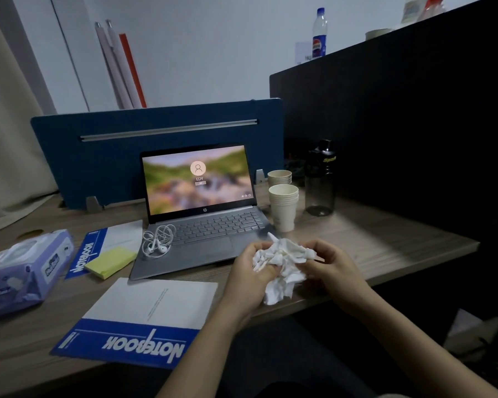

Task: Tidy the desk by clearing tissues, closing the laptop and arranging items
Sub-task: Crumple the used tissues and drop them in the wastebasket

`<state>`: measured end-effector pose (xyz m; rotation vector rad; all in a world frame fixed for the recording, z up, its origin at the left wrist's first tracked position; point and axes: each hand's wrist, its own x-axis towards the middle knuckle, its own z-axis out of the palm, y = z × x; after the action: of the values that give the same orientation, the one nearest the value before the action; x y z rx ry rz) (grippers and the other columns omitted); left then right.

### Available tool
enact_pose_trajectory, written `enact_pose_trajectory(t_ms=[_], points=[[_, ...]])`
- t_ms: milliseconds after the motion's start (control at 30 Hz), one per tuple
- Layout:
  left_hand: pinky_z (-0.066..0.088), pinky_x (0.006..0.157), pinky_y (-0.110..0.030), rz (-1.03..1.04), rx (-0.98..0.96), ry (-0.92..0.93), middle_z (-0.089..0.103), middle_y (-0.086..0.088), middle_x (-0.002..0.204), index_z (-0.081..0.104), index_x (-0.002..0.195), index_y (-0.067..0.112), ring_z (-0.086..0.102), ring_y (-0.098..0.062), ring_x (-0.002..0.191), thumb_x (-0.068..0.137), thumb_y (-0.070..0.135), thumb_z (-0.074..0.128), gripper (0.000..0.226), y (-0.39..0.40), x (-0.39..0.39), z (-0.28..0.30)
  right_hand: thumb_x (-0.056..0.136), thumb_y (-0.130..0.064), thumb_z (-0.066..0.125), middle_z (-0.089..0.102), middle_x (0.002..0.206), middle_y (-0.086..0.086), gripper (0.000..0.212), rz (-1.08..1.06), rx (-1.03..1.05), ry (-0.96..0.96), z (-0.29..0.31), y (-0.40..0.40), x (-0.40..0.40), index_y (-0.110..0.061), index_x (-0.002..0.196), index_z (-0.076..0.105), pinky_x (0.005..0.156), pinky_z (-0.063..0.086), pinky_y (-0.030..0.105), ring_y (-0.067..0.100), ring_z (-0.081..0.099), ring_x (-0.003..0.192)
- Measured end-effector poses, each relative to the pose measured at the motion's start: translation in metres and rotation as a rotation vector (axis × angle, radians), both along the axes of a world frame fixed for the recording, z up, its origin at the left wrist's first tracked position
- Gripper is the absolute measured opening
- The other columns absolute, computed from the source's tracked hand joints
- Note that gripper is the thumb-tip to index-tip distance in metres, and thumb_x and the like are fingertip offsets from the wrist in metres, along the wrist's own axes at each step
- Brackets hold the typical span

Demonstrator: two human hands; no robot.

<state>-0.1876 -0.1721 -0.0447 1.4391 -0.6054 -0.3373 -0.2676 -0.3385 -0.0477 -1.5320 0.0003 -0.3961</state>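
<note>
Crumpled white tissues (282,262) are bunched between both my hands just above the desk's front edge, right of centre. My left hand (249,275) grips the wad from the left, and my right hand (331,264) pinches it from the right. Behind them the silver laptop (202,225) stands open with its screen lit on a login picture. White earphones (157,239) lie coiled on the laptop's left palm rest. A large blue-and-white notebook (138,320) lies at the front, and a second notebook (98,245) with yellow sticky notes (111,261) on it lies left of the laptop.
A purple tissue pack (23,271) sits at the far left. Two stacks of paper cups (283,205) and a dark bottle (319,179) stand right of the laptop. A blue divider (112,156) backs the wooden desk (385,242); a black partition rises on the right.
</note>
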Motion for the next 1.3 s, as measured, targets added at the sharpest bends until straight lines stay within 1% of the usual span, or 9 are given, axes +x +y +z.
enact_pose_trajectory(t_ms=[267,400,500,700,800,933,1100,1200,1300], points=[[0.059,0.070,-0.035,-0.067,-0.037,-0.008,0.076,-0.008,0.094,0.070,0.093,0.025,0.073,-0.023,0.085,0.085,0.003,0.065,0.024,-0.037,-0.040,-0.009,0.085,-0.005,0.062,0.070,0.107,0.024,0.023,-0.010,0.153,-0.006,-0.020,-0.033,-0.045,-0.004,0.106,0.070,0.080,0.059,0.039,0.037,0.069,0.097],[0.059,0.069,-0.036,-0.123,-0.064,0.025,0.075,-0.011,0.089,0.072,0.091,0.022,0.072,-0.024,0.079,0.086,0.004,0.066,0.019,-0.054,-0.060,-0.015,0.087,-0.023,0.052,0.067,0.118,0.022,0.037,0.031,0.280,0.015,-0.021,-0.051,-0.069,-0.005,0.115,0.068,0.082,0.057,0.040,0.037,0.064,0.111],[0.057,0.068,-0.033,-0.154,-0.078,0.040,0.075,-0.011,0.088,0.071,0.093,0.019,0.071,-0.024,0.079,0.088,0.003,0.065,0.017,-0.066,-0.076,-0.025,0.089,-0.033,0.062,0.066,0.116,0.027,0.041,0.014,0.270,0.059,-0.029,-0.062,-0.088,-0.001,0.114,0.066,0.079,0.057,0.044,0.040,0.067,0.105],[0.056,0.069,-0.028,-0.199,-0.025,0.078,0.076,-0.008,0.088,0.075,0.091,0.021,0.072,-0.019,0.081,0.087,0.010,0.067,0.015,-0.083,-0.111,-0.059,0.082,-0.015,0.071,0.069,0.104,0.024,0.025,-0.104,0.259,0.124,-0.062,-0.081,-0.124,0.003,0.100,0.069,0.073,0.059,0.035,0.033,0.070,0.089],[0.055,0.070,-0.029,-0.196,0.031,0.164,0.076,-0.011,0.092,0.072,0.101,0.011,0.072,-0.022,0.084,0.089,0.010,0.066,0.013,-0.094,-0.125,-0.086,0.082,-0.018,0.072,0.069,0.107,0.027,0.028,-0.120,0.244,0.172,-0.087,-0.088,-0.143,-0.001,0.105,0.071,0.076,0.059,0.033,0.031,0.070,0.092],[0.055,0.070,-0.035,-0.189,0.065,0.444,0.075,-0.018,0.098,0.070,0.105,0.007,0.071,-0.029,0.087,0.089,0.003,0.056,0.022,-0.109,-0.133,-0.118,0.076,-0.013,0.081,0.066,0.115,0.026,0.046,-0.034,0.173,0.242,-0.123,-0.098,-0.164,-0.006,0.119,0.065,0.091,0.054,0.045,0.038,0.066,0.105],[0.055,0.067,-0.030,-0.353,0.061,0.693,0.076,-0.013,0.090,0.080,0.091,0.010,0.071,-0.023,0.079,0.092,0.003,0.042,0.038,-0.129,-0.142,-0.158,0.072,-0.020,0.087,0.072,0.095,0.015,0.037,-0.197,-0.026,0.357,-0.166,-0.102,-0.178,-0.014,0.104,0.069,0.073,0.056,0.032,0.027,0.071,0.086],[0.047,0.077,-0.035,-0.450,0.141,0.644,0.067,-0.021,0.103,0.069,0.112,-0.001,0.061,-0.031,0.093,0.083,-0.005,0.046,0.037,-0.141,-0.147,-0.191,0.075,-0.015,0.084,0.069,0.076,0.014,0.020,-0.320,-0.043,0.402,-0.196,-0.108,-0.184,-0.008,0.086,0.069,0.061,0.051,0.027,0.020,0.066,0.068],[0.048,0.089,-0.037,-0.553,0.275,0.549,0.065,-0.010,0.112,0.061,0.127,0.008,0.061,-0.024,0.103,0.079,-0.007,0.060,0.050,-0.149,-0.146,-0.224,0.076,-0.009,0.081,0.068,0.069,0.010,0.015,-0.397,0.027,0.476,-0.226,-0.117,-0.189,-0.006,0.075,0.066,0.057,0.050,0.025,0.018,0.065,0.064]])
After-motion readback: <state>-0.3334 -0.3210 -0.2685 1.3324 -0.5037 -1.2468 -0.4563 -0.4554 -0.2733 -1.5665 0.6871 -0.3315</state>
